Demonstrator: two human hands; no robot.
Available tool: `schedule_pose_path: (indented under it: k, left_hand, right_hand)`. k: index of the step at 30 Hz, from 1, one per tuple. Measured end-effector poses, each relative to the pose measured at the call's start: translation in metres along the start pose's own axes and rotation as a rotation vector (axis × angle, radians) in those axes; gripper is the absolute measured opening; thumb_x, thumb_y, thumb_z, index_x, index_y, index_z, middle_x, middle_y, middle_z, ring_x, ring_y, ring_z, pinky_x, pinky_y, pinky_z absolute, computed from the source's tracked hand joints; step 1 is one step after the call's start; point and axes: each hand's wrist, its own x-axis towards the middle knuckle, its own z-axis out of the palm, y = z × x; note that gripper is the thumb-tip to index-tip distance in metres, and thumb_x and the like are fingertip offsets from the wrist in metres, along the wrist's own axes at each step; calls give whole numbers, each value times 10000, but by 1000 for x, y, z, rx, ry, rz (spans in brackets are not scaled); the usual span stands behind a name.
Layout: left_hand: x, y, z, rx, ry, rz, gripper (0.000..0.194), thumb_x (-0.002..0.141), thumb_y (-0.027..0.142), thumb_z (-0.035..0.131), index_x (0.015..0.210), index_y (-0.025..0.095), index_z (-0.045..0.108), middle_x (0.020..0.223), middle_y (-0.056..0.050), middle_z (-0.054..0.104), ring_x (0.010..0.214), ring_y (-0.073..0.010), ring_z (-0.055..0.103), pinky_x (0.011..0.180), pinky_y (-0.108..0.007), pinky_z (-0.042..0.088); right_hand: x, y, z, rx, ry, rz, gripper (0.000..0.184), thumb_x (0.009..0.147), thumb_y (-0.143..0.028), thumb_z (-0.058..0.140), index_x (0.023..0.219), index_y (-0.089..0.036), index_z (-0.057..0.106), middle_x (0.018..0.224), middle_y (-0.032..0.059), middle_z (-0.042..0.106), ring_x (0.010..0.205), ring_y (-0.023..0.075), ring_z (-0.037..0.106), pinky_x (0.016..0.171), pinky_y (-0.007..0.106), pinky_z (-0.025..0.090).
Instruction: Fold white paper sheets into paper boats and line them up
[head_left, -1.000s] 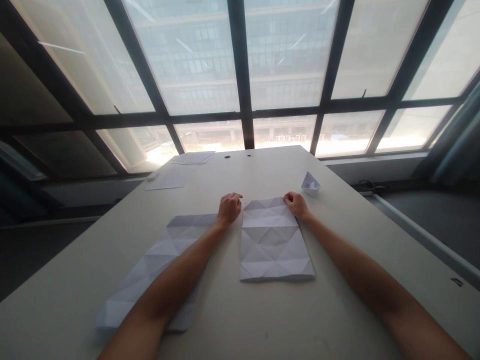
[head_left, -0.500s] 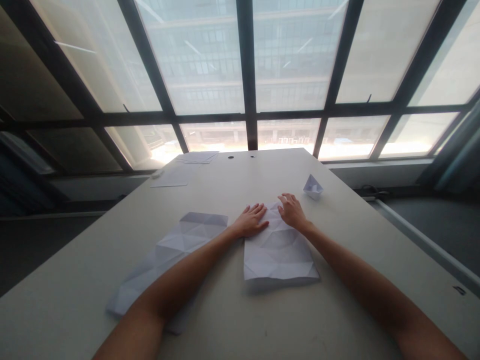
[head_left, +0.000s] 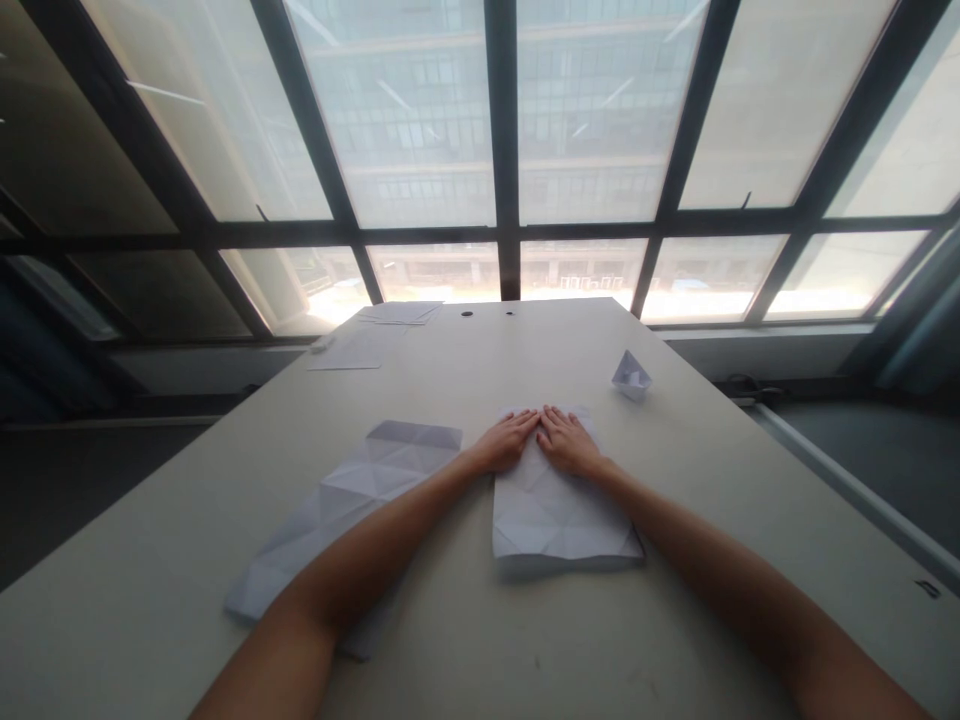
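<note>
A creased white sheet of paper (head_left: pixel 559 520) lies in front of me, its near edge lifted slightly off the table. My left hand (head_left: pixel 508 440) rests flat on the upper left part of this sheet, fingers stretched forward. Beside it, my right hand (head_left: pixel 568 440) presses flat on the upper right part, and the fingertips of both hands meet near the middle. The sheet's far edge is partly covered by the hands. Another creased white sheet (head_left: pixel 352 490) lies to the left, partly under my left forearm.
A small folded paper boat (head_left: pixel 631 376) stands at the right on the white table (head_left: pixel 480 370). Flat white sheets (head_left: pixel 345 352) lie at the far left, with more papers (head_left: pixel 401 313) behind them. Large windows rise beyond the table's far edge.
My right hand has come down from its raised, curled pose and moved left to lie flat beside my left hand. The view has shifted slightly.
</note>
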Motion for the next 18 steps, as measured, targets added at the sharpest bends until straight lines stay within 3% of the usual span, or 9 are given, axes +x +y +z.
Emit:
schedule_pose_path:
  k: [4, 18]
  left_hand:
    - [2, -1, 3, 11, 27, -12, 570, 1039, 413, 301, 1563, 188, 291, 1604, -91, 315, 1488, -199, 279, 1217, -392, 193]
    - [-4, 4, -5, 99, -50, -29, 661, 1014, 619, 293, 1583, 287, 239, 1627, -80, 248, 1510, -274, 208, 1208, -492, 142]
  right_hand:
    - [1, 2, 1, -10, 1, 4, 599, 1006, -394, 337, 1548, -140, 337, 1616, 138, 272, 1505, 262, 207, 1210, 488, 135]
    - [1, 9, 1, -7, 8, 47, 608, 1006, -437, 338, 1536, -140, 362, 1613, 147, 278, 1502, 273, 213, 1204, 490, 137]
